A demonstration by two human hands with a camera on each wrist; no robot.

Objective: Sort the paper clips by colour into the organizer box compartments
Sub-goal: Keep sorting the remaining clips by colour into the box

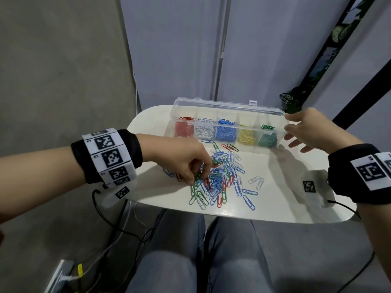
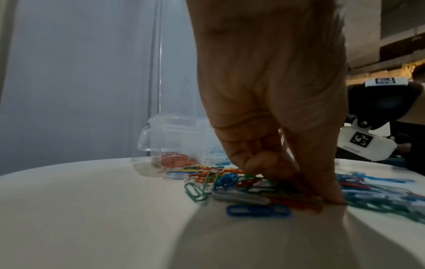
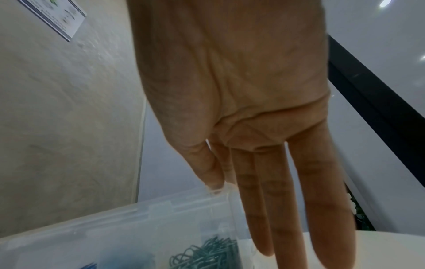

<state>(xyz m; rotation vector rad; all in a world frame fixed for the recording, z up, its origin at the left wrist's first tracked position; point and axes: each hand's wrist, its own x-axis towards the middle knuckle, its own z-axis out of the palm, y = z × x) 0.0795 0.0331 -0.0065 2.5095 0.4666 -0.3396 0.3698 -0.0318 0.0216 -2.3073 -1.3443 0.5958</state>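
Observation:
A clear organizer box (image 1: 228,105) stands open at the back of the white table (image 1: 275,210). Its compartments hold red, white, blue, yellow and green clips (image 1: 267,139), left to right. A mixed pile of paper clips (image 1: 224,178) lies mid-table. My left hand (image 1: 198,177) is down on the pile's left side, thumb and fingers curled and pinching a green clip; the left wrist view shows its fingertips (image 2: 331,196) pressed into the pile (image 2: 230,183). My right hand (image 1: 291,130) hovers with fingers straight at the box's right end. In the right wrist view its thumb touches the box (image 3: 138,218) edge above the green clips (image 3: 207,251).
A few stray clips (image 1: 256,181) lie right of the pile. The white camera block (image 1: 313,187) on my right wrist hangs over the table's right part. My grey-trousered legs (image 1: 211,261) are under the near edge. Cables (image 1: 118,229) trail on the floor at left.

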